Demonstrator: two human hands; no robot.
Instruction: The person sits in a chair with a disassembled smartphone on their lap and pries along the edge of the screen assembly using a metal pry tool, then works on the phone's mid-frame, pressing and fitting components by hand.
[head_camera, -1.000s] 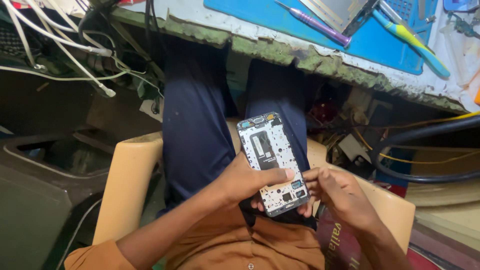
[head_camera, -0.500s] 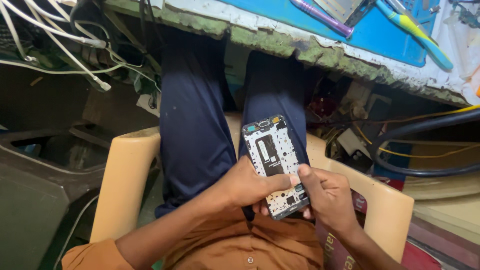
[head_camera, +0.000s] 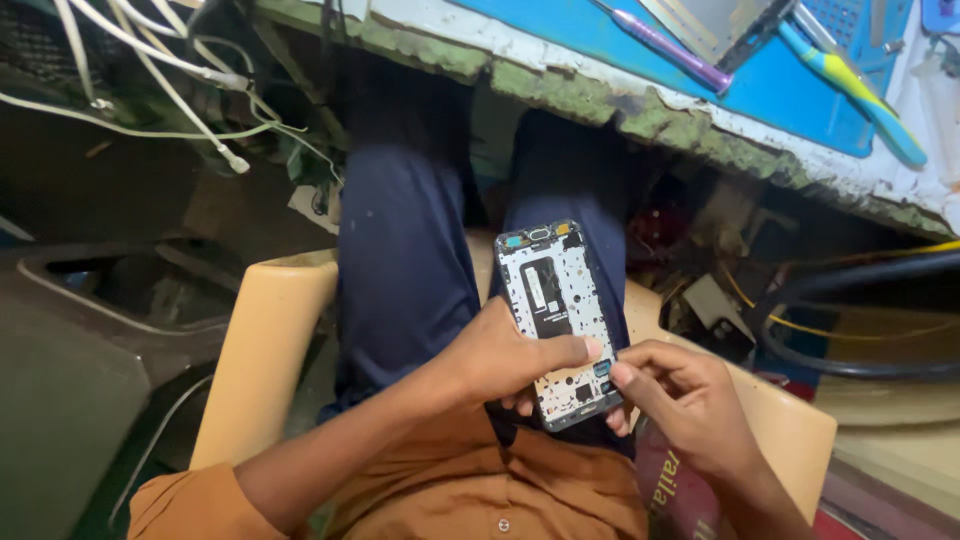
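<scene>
An opened phone frame (head_camera: 553, 300), white inside with a black strip down its middle, lies over my lap. My left hand (head_camera: 500, 355) grips its lower left side, thumb laid across the board. My right hand (head_camera: 675, 400) meets it at the lower right corner, fingertips pinching near a small blue part there. Both hands sit above my dark blue trousers (head_camera: 400, 260) and orange shirt (head_camera: 480, 490).
A worn table edge (head_camera: 640, 110) runs above my knees, carrying a blue mat (head_camera: 780, 85), a purple-handled tool (head_camera: 665, 45) and a yellow-and-blue tool (head_camera: 850, 85). White cables (head_camera: 170, 70) hang at left. I sit on a tan plastic chair (head_camera: 255, 350). Black hoses (head_camera: 850, 300) lie at right.
The view has shifted slightly; the phone frame and both hands sit a little lower and more to the right. My grip on the frame is unchanged.
</scene>
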